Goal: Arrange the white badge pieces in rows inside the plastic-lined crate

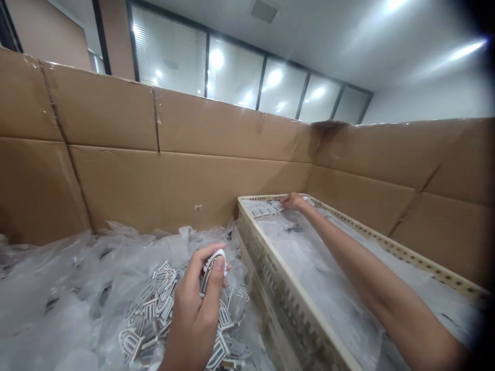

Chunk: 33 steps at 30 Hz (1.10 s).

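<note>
While a row [263,208] lines the crate [286,288] end, a pile [154,304] seemingly awaits; left hand [193,309] pinches 1 piece [209,267], right hand's [294,201] grip cannot be told.

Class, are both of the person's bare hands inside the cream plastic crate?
No, the right hand reaches into the crate, while the left hand holds a small white-edged brown piece outside it.

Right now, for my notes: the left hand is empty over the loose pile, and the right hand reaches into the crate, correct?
No: the head view shows the left hand holding a white-edged piece over the loose pile; the right hand does reach into the crate.
</note>
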Available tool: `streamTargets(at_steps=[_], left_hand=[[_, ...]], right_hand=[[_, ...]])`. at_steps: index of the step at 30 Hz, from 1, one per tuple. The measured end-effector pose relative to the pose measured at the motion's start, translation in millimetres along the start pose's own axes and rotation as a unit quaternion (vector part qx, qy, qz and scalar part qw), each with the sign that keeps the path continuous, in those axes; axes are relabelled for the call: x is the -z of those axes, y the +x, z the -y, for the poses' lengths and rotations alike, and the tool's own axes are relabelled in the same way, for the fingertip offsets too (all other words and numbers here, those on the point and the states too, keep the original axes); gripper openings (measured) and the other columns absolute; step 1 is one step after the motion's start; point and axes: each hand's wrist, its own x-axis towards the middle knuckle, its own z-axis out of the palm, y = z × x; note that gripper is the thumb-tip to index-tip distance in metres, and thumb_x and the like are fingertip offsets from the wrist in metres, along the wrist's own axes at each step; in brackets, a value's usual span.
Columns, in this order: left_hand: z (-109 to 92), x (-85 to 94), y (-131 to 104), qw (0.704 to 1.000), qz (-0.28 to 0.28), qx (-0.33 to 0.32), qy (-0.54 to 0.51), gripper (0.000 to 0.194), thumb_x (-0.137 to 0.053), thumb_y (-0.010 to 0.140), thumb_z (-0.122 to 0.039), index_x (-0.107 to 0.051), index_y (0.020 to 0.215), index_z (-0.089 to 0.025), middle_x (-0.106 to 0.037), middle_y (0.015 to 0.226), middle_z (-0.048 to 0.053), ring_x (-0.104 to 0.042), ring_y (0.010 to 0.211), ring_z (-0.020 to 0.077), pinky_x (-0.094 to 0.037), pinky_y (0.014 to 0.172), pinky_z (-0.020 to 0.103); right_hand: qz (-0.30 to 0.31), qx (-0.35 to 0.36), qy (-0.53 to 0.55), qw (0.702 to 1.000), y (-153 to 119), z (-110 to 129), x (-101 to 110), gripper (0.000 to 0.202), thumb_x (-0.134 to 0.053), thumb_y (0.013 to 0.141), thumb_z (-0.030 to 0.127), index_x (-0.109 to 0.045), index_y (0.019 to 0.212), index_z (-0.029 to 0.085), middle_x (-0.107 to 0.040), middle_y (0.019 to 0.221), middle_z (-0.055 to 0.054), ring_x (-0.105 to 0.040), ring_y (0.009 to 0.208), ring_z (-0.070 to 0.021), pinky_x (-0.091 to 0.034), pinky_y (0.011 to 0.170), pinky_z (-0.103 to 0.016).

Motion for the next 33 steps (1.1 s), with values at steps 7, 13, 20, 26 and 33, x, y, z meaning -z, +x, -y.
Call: streamTargets(at_steps=[7, 13, 20, 26, 33], left_hand=[[8.2, -7.0, 8.1, 0.982, 0.083, 0.090, -0.142, 0.051, -0.074, 0.091, -0.065, -0.071, 0.125, -0.027, -0.069, 0.085, 0.004, -0.062, 0.069, 0.0197, -0.051, 0.063, 0.030], [9.0, -11.3, 10.9, 0.940, 0.145, 0.194, -0.239, 0.058, -0.072, 0.090, -0.070, -0.062, 0.129, -0.028, -0.058, 0.070, -0.004, -0.046, 0.044, 0.0104, -0.031, 0.041, 0.021], [12.7, -18.8, 13.1, 0.855, 0.207, 0.248, -0.405, 0.055, -0.083, 0.082, -0.065, -0.051, 0.068, -0.022, -0.046, 0.050, -0.008, -0.024, 0.030, 0.0038, -0.019, 0.030, 0.019], [21.6, -23.0, 13.4, 0.862, 0.133, 0.249, -0.420, 0.052, -0.076, 0.087, -0.060, -0.052, 0.063, -0.021, -0.040, 0.046, -0.008, -0.022, 0.031, 0.0042, -0.019, 0.028, 0.017], [30.5, -22.1, 14.0, 0.804, 0.263, 0.311, -0.433, 0.061, -0.047, 0.098, -0.059, -0.050, 0.050, -0.020, -0.036, 0.037, -0.002, -0.023, 0.026, 0.0053, -0.018, 0.027, 0.017]], right_hand=[[-0.022, -0.002, -0.040, 0.999, -8.2, 13.8, -2.7, 0.027, -0.072, 0.103, 0.037, -0.072, 0.119, 0.014, -0.072, 0.121, -0.008, -0.071, 0.109, -0.0223, -0.062, 0.095, -0.040], [-0.116, 0.091, -0.023, 0.989, -45.9, 61.9, 30.2, 0.021, -0.066, 0.099, 0.013, -0.078, 0.114, 0.006, -0.076, 0.119, -0.019, -0.072, 0.116, -0.0260, -0.054, 0.100, -0.034], [-0.015, 0.409, 0.102, 0.907, -179.8, 136.7, 44.2, 0.016, -0.066, 0.096, 0.019, -0.081, 0.103, 0.018, -0.080, 0.096, -0.003, -0.071, 0.085, -0.0132, -0.048, 0.078, -0.021], [0.106, 0.415, 0.198, 0.882, -266.2, 142.0, 26.7, 0.022, -0.068, 0.099, 0.033, -0.079, 0.108, 0.017, -0.073, 0.081, -0.001, -0.060, 0.069, -0.0107, -0.043, 0.066, -0.023], [0.117, 0.327, 0.367, 0.863, -274.3, 140.8, -9.0, 0.042, -0.089, 0.083, 0.046, -0.078, 0.116, 0.022, -0.069, 0.100, -0.003, -0.060, 0.081, -0.0128, -0.050, 0.075, -0.026]])
